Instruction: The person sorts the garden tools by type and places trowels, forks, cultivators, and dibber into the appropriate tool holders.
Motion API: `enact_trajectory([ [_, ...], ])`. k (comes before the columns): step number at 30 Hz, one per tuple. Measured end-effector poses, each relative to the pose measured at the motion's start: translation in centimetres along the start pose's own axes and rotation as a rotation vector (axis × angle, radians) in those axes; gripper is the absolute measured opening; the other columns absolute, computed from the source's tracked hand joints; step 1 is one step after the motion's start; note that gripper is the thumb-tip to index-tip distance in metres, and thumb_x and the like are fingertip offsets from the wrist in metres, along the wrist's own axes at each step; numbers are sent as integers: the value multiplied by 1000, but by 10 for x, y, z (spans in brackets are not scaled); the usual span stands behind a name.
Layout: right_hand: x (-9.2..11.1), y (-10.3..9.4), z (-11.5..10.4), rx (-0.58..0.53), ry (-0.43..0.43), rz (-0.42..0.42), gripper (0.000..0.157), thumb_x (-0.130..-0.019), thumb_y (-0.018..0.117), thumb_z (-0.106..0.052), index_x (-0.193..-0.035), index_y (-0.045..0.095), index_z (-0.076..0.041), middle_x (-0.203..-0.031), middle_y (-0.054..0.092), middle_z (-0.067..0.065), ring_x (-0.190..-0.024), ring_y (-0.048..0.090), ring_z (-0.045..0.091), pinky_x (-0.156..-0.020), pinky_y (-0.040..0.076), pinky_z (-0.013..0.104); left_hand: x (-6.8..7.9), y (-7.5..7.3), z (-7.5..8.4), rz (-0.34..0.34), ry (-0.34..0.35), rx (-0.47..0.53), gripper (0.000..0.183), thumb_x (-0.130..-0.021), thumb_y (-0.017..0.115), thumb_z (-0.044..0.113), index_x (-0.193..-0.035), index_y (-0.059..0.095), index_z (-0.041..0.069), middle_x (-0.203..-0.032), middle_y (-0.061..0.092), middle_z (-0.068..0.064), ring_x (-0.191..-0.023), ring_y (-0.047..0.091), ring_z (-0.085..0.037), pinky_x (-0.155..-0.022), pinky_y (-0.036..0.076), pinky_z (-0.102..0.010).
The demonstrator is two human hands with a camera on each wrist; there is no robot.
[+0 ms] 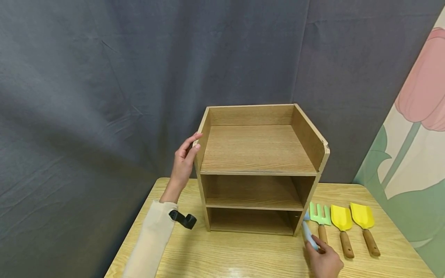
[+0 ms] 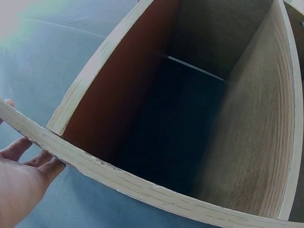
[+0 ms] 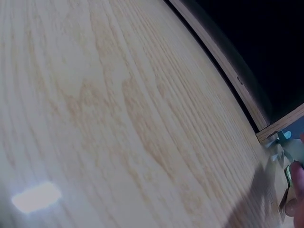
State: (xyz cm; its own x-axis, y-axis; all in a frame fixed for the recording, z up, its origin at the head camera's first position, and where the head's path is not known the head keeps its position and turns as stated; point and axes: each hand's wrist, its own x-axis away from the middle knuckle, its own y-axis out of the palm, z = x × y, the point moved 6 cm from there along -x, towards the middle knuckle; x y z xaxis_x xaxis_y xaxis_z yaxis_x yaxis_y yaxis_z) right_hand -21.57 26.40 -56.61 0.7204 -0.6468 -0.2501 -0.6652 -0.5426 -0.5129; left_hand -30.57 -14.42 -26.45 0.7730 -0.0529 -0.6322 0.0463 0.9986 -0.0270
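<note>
1. Centrally, a wooden shelf unit (image 1: 257, 150) stands upright on the bench (image 1: 236, 255), its roofless top tray above two compartments facing front.
2. The left hand (image 1: 183, 164) is partly closed, gripping the front edge of the unit's left side panel near the top; the left wrist view shows its fingers along the outer face.
3. The right hand (image 1: 325, 260) is nearly closed, pinching the pale-blue tool (image 1: 308, 233) by its handle, down by the unit's lower right corner. The tool's head is partly hidden behind the unit's side.
4. Just right of that lies a green fork (image 1: 320, 220) with a wooden handle, whose lower end the right hand partly covers.
5. Next come two yellow shovels, the nearer-left shovel (image 1: 341, 218) and the far-right shovel (image 1: 362, 216), side by side on the bench, wooden handles toward the person.
6. Behind hangs a dark grey cloth (image 1: 104, 77); at right, a wall (image 1: 418, 85) bears a pink tulip.
</note>
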Motion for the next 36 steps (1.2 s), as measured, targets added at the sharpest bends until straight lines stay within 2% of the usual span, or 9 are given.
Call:
enact_trajectory([
  [7,0,-5,0,-5,6,64,29,-76,79,-18,-100,75,-2,-62,66,9,-48,46,-5,-47,33,14,-4,-6,-24,2,26,20,37,-99,46,-1,-134,48,-11,-144,43,-23,-140,29,-22,-111,23,-35],
  [13,1,-12,-3,-23,-32,175,26,-72,81,-15,-95,76,-3,-60,64,10,-45,36,-16,-46,32,14,-4,-7,-27,6,51,31,37,-100,48,5,-135,51,-7,-143,46,-18,-139,32,-18,-111,23,-35],
  [19,3,-18,-7,-90,-25,251,22,-72,81,-11,-92,77,-2,-65,67,17,-46,35,-20,-44,31,10,-4,-7,-28,19,58,22,37,-99,50,8,-133,52,-7,-141,49,-17,-137,35,-18,-109,26,-36],
  [23,3,-22,-11,-132,-28,306,21,-71,81,-9,-90,77,-1,-57,64,-2,-48,36,-23,-46,30,6,-4,-7,-29,20,58,17,38,-99,50,9,-133,52,-6,-140,49,-17,-136,36,-17,-109,27,-35],
  [27,2,-25,-13,-154,-16,310,23,-72,82,-10,-93,77,-1,-61,67,2,-50,36,-25,-47,30,3,-4,-7,-28,19,60,23,38,-99,50,9,-133,52,-7,-140,49,-17,-136,36,-18,-109,26,-36],
  [29,2,-27,-14,-142,-3,301,25,-73,83,-11,-95,77,-1,-68,68,19,-49,36,-25,-46,30,4,-4,-7,-27,19,61,26,38,-99,50,8,-133,52,-8,-140,49,-17,-136,36,-18,-109,26,-36],
  [30,1,-28,-15,-140,-4,303,25,-73,83,-11,-95,77,-2,-69,68,21,-49,36,-25,-46,30,4,-4,-7,-27,18,61,28,38,-99,50,8,-133,52,-8,-140,49,-17,-136,36,-18,-109,27,-36],
  [35,-1,-36,-19,-137,11,302,24,-74,82,-13,-95,77,-3,-64,68,12,-49,37,-25,-45,30,5,-4,-7,-27,18,55,30,37,-99,50,7,-133,52,-7,-140,49,-17,-135,37,-19,-109,27,-36],
  [36,-1,-37,-19,-142,20,294,25,-74,82,-14,-96,77,-2,-61,68,4,-49,37,-25,-45,30,5,-4,-7,-27,17,52,31,37,-99,50,7,-133,52,-7,-140,49,-17,-135,37,-18,-109,27,-36],
])
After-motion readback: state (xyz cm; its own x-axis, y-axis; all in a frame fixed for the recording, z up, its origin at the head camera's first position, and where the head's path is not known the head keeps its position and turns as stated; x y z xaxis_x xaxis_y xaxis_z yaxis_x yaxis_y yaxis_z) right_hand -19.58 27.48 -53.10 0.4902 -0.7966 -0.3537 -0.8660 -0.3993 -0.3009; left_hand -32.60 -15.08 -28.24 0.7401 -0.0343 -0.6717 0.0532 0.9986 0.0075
